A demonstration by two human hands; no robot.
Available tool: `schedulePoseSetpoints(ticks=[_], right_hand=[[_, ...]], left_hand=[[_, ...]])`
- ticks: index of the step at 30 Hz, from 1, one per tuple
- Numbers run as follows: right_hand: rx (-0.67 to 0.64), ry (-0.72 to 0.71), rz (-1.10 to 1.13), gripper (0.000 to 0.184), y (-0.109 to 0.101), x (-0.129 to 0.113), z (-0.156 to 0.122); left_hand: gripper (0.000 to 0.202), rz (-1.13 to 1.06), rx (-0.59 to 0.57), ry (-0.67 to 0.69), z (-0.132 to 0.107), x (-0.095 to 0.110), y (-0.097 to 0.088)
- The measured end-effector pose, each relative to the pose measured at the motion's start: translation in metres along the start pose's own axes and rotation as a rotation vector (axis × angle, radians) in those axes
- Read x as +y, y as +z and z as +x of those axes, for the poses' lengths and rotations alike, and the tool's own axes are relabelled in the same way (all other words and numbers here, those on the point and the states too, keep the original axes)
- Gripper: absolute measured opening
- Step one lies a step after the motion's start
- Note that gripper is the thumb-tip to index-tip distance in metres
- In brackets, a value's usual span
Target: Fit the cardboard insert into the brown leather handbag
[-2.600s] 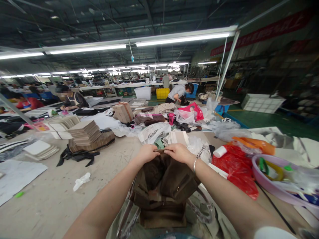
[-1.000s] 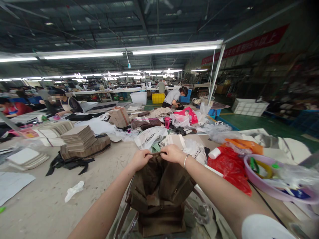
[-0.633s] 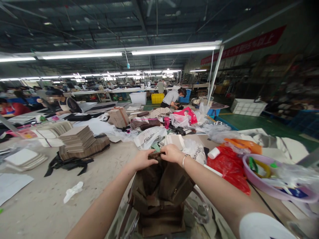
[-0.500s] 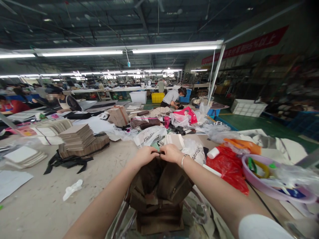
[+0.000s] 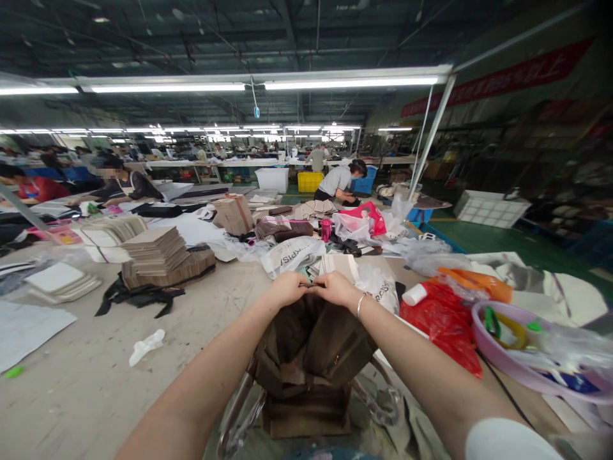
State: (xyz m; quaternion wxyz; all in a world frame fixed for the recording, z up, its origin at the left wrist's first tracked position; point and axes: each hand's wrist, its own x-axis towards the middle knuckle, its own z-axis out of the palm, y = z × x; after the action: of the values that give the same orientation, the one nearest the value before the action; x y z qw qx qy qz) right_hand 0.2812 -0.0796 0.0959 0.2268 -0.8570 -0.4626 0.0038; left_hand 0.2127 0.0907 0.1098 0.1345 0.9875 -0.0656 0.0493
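Observation:
A brown fabric bag (image 5: 335,345) hangs open before me at the table's near edge, its inside facing up. My left hand (image 5: 290,289) is closed in a pinch on the bag's far rim. Right beside it, my right hand (image 5: 338,289), with a bangle at the wrist, pinches the same rim; the fingertips of both hands nearly meet. Plastic-wrapped handles (image 5: 383,399) stick out at either side of the bag. Below its mouth shows a flat brown panel (image 5: 306,415). What the fingertips press exactly is too small to make out.
Stacked brown panels (image 5: 156,255) lie left on the table (image 5: 191,345), near black strips (image 5: 138,297) and a crumpled white scrap (image 5: 146,346). On the right are a red plastic bag (image 5: 440,326) and a purple basin (image 5: 483,335). A co-worker (image 5: 340,182) bends over work beyond.
The view has shifted slightly, so most of the scene sits further right. Both hands keep their pinch on the bag's rim, close together as before.

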Motion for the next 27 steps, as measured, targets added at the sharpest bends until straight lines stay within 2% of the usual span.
schedulePoseSetpoints(ticks=[4,9,15,21,27], right_hand=[[-0.016,-0.003,0.053,0.022,0.003,0.000,0.004],[0.004,0.027,0.042,0.013,0.007,-0.001,0.010],[0.009,0.027,0.007,0.013,0.008,-0.003,0.014],[0.024,0.019,-0.022,0.010,0.008,-0.005,0.011],[0.027,0.035,-0.031,0.014,0.006,-0.003,0.010]], left_hand=[[0.020,-0.048,-0.044,0.091,-0.001,-0.006,-0.001],[0.020,-0.096,-0.100,0.131,-0.003,-0.011,-0.005],[0.024,-0.156,-0.063,0.143,-0.004,-0.010,-0.007],[0.021,-0.081,-0.042,0.148,0.001,-0.010,-0.002],[0.017,-0.107,-0.036,0.121,0.001,-0.009,-0.002]])
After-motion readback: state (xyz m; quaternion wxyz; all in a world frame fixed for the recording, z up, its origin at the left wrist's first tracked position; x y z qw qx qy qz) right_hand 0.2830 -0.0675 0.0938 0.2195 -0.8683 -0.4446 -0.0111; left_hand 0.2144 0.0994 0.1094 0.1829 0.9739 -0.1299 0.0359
